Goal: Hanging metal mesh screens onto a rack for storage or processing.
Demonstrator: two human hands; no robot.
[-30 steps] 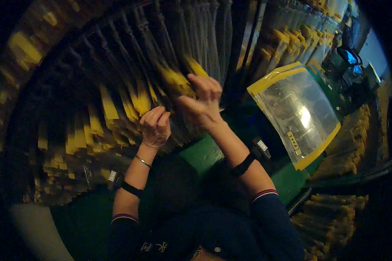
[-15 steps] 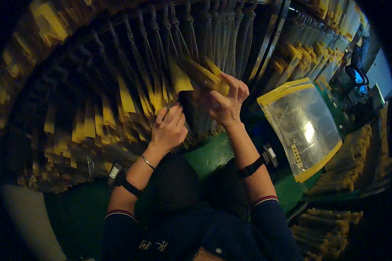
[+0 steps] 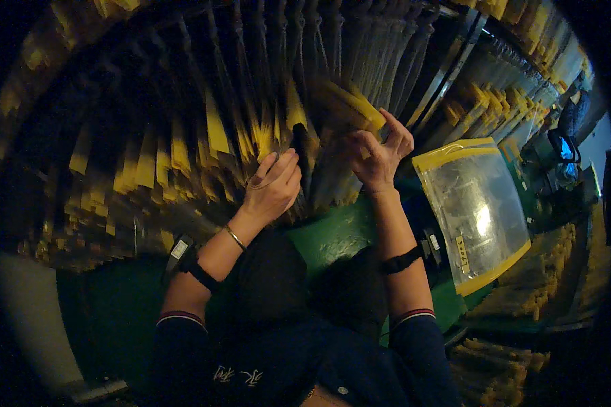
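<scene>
Many thin sheets with yellow edges hang in a dense row in front of me, each on a strap or hook from above. My left hand (image 3: 273, 184) is at the lower edges of the row, fingers curled inward; whatever they hold is hidden. To its right, my right hand (image 3: 380, 154) has a blurred yellow-edged sheet (image 3: 355, 105) at its fingertips, the corner between thumb and forefinger. Between the two hands a dark gap shows among the hanging sheets. Another yellow-edged sheet (image 3: 294, 108) hangs just above my left hand.
A clear plastic sheet (image 3: 478, 214) with yellow borders lies on the green surface (image 3: 339, 234) at my right. More yellow-edged sheets (image 3: 489, 108) hang beyond a metal post (image 3: 448, 68). Stacks (image 3: 543, 278) of similar sheets sit at the lower right.
The view has shifted a little. My right hand has moved slightly to the right with the yellow-edged sheet, widening the space in the row. My left hand remains curled at the sheets.
</scene>
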